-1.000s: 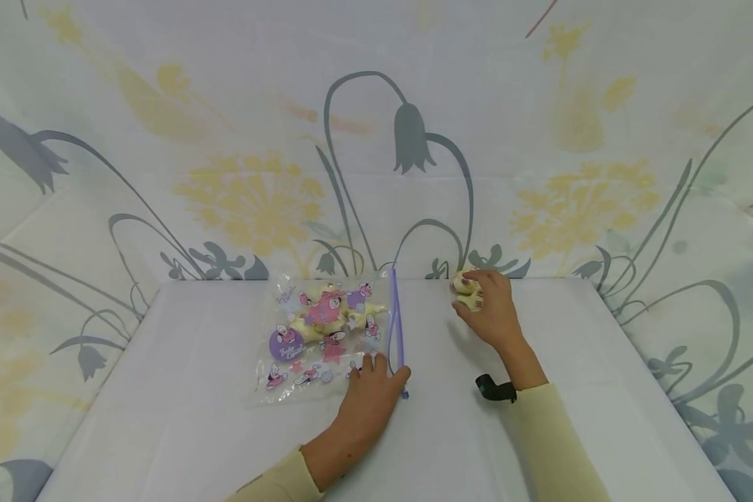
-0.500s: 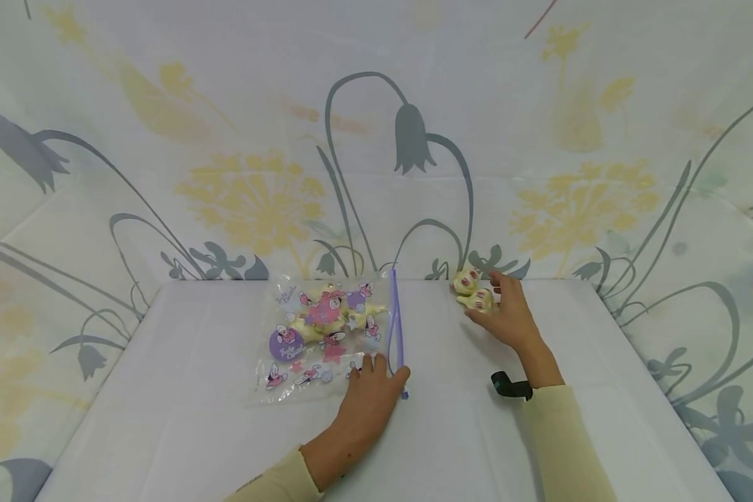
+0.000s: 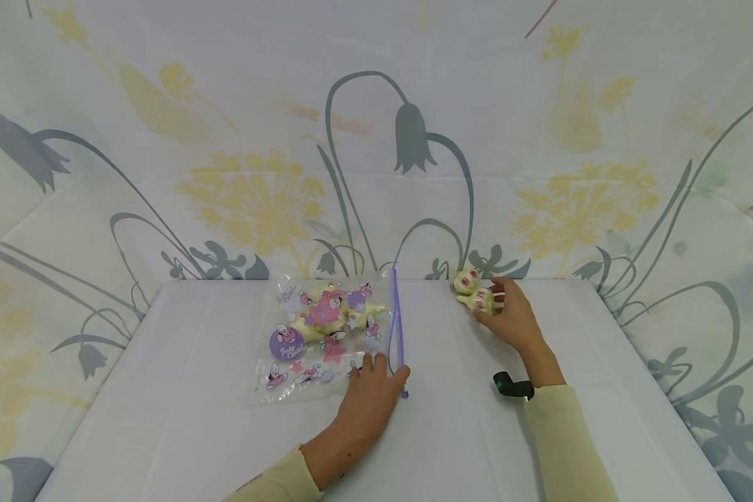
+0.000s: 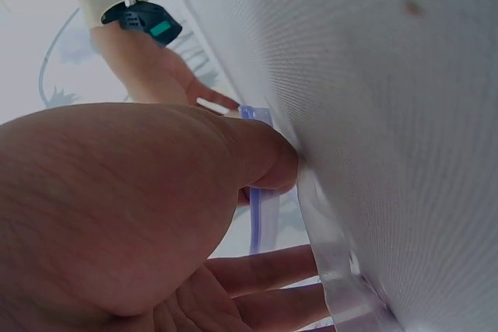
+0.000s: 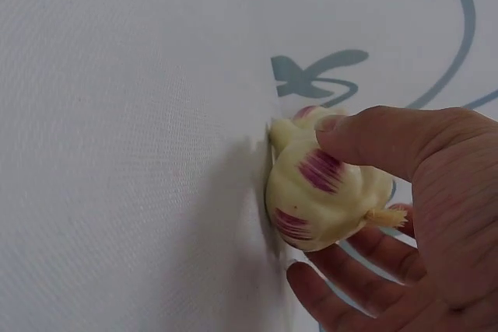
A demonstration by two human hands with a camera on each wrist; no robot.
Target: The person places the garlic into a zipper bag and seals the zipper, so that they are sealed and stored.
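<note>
In the head view my right hand (image 3: 511,317) is at the nearer of two pale garlic bulbs (image 3: 479,300) with purple streaks. The right wrist view shows the thumb on this garlic bulb (image 5: 311,184) and the fingers curved round its other side. The farther garlic bulb (image 3: 466,281) lies just behind it. My left hand (image 3: 370,397) rests on the lower right part of a clear printed zip bag (image 3: 288,376), fingers extended and thumb by the purple zip strip (image 3: 397,321). Through the bag show several pale garlic bulbs (image 3: 307,328).
A white cloth-covered table (image 3: 194,432) carries everything. Behind it and at both sides hang flower-printed curtains (image 3: 370,209). A dark wrist device (image 3: 511,385) sits at the right sleeve.
My right hand has shifted right and slightly toward me from the farther garlic bulb, uncovering it, and its fingers have come round the nearer bulb. The left hand and bag stay put.
</note>
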